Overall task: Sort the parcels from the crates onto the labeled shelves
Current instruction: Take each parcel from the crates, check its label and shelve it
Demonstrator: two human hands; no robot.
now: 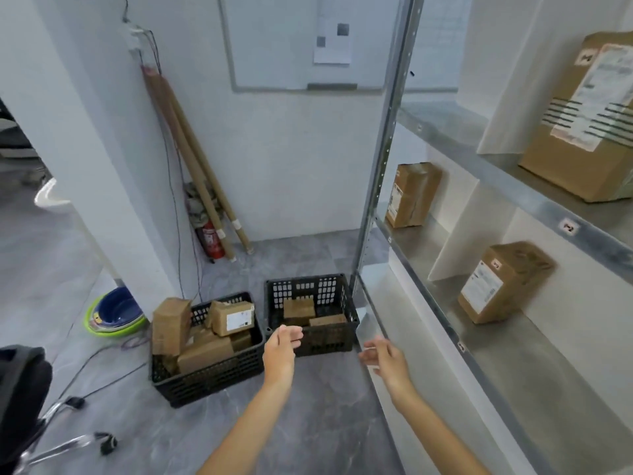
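Left crate, right crate: black plastic lattice. Boxy cardboard parcel at left crate's 9 o'clock, long axis vertical. Left hand, right hand relaxed, empty.

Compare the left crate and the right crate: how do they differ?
Fill: the left crate is heaped with parcels that rise above its rim. The right crate holds about two, lying below its rim.
Place: the right crate sits beside the shelf post. The left crate is farther from it and nearer the camera.
Both are black slotted plastic crates on the floor.
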